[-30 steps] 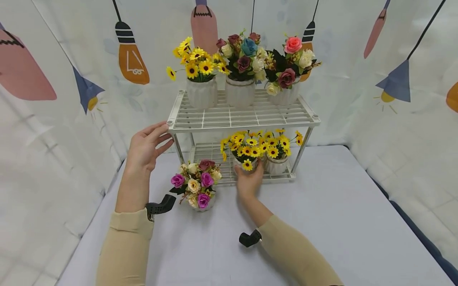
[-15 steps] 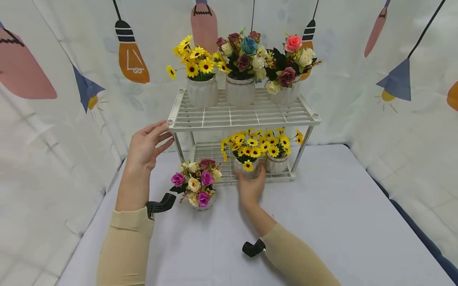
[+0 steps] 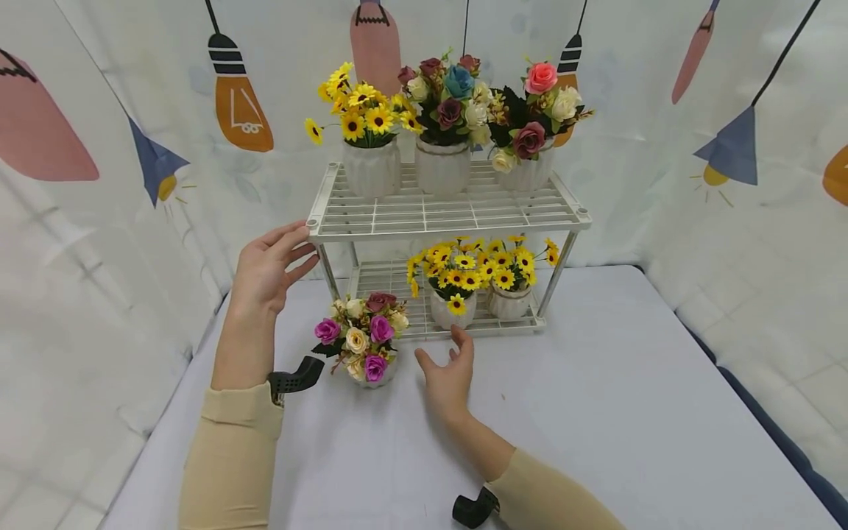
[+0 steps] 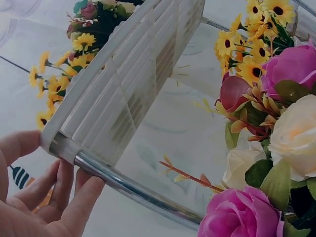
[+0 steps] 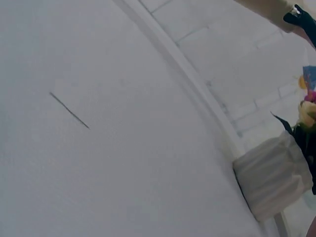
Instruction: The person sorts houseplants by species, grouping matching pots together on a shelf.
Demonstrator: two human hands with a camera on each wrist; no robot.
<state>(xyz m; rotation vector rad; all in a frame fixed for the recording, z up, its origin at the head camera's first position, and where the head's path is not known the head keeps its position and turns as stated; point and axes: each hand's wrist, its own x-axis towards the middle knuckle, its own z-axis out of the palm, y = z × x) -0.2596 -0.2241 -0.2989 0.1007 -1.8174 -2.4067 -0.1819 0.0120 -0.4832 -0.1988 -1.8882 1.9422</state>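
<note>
In the head view, a two-tier white wire rack stands on the table. My left hand grips its front left corner; in the left wrist view the thumb lies at the top corner while fingers curl under it by the metal post. My right hand is in front of the lower shelf with fingers apart, holding nothing. Just beyond its fingertips, a white pot of yellow daisies sits on that shelf, beside another yellow daisy pot. Left of the hand, a pot of purple and cream roses stands on the tabletop.
The upper shelf carries a yellow daisy pot, a pot with blue and maroon roses and a pot with a coral rose. Behind the rack hangs a printed curtain. A white cloth covers the table.
My right hand has let go of the left daisy pot on the lower shelf and drawn back toward me. The left hand stays at the rack's corner.
</note>
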